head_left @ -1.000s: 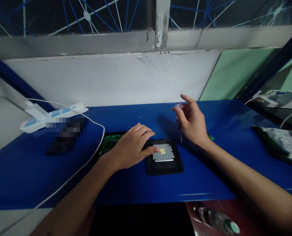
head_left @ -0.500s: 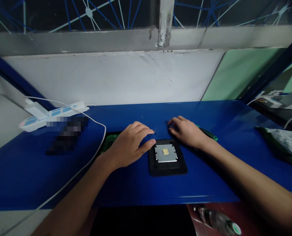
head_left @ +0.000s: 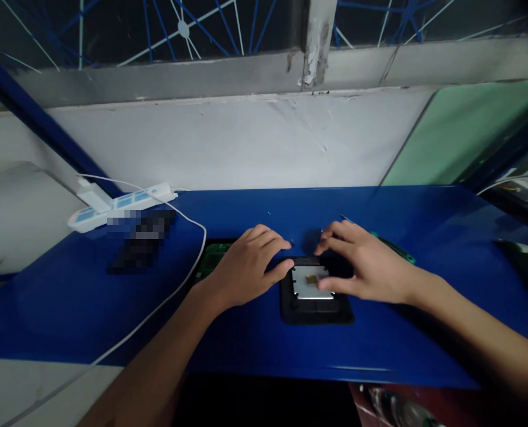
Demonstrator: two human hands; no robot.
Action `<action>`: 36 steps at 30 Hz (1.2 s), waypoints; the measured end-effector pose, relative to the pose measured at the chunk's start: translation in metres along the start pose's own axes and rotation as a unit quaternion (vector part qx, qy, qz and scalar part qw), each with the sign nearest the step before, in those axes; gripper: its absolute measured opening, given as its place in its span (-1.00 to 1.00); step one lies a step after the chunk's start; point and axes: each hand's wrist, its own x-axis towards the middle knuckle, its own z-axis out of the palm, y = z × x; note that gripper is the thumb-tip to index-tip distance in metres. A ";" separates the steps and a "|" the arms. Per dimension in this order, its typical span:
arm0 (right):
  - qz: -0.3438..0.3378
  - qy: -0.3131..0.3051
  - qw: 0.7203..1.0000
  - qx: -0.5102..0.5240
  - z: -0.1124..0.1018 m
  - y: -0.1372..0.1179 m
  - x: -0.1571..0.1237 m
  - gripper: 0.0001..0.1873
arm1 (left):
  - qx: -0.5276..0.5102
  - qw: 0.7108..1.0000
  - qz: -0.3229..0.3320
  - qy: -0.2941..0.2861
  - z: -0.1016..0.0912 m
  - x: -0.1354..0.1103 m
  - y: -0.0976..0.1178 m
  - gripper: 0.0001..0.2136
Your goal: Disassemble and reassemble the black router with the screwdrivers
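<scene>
Table [head_left: 255,338]: blue, smooth, glossy, painted look. Tray [head_left: 290,313]: matt black plastic. Plate [head_left: 303,286] in it: brushed grey metal, dull sheen. Power strip [head_left: 121,204]: white glossy plastic. Wall [head_left: 228,142]: rough, scuffed white paint.

right hand [head_left: 371,268] moved from bench onto black tray [head_left: 316,308]

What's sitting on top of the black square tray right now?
A silver metal plate with a small gold square lies on the black square tray; the right hand covers its right edge.
</scene>
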 end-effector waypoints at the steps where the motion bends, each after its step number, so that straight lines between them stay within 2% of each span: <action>1: -0.002 -0.016 1.000 -0.001 0.000 -0.003 -0.002 -0.35 | 0.005 1.000 0.000 0.004 0.001 -0.002 0.002 -0.77; 3: 0.002 -0.050 0.999 0.002 0.000 -0.008 -0.004 -0.23 | 0.016 1.000 0.004 0.018 0.003 -0.006 0.006 -0.77; 5: 0.013 -0.082 0.997 0.001 0.000 -0.013 -0.004 -0.20 | 0.020 0.999 0.007 0.033 0.006 -0.010 0.009 -0.78; 10: 0.028 -0.103 0.994 0.001 0.000 -0.018 -0.001 -0.43 | 0.015 0.999 0.004 0.040 0.010 -0.019 0.017 -0.78; 13: 0.026 -0.086 0.996 0.010 0.002 -0.018 0.000 -0.51 | 0.020 0.999 0.011 0.046 0.010 -0.020 0.019 -0.74; 22: -0.004 -0.022 0.999 0.036 0.000 -0.014 0.002 -0.48 | 0.024 0.998 0.018 0.059 0.010 -0.015 0.022 -0.61; 28: -0.047 0.054 0.997 0.026 0.002 -0.012 0.001 -0.45 | 0.037 0.995 0.037 0.088 0.011 -0.010 0.024 -0.54; 36: -0.084 0.121 0.989 0.006 0.003 -0.013 -0.001 -0.48 | 0.049 0.987 0.030 0.147 0.016 -0.013 0.018 -0.53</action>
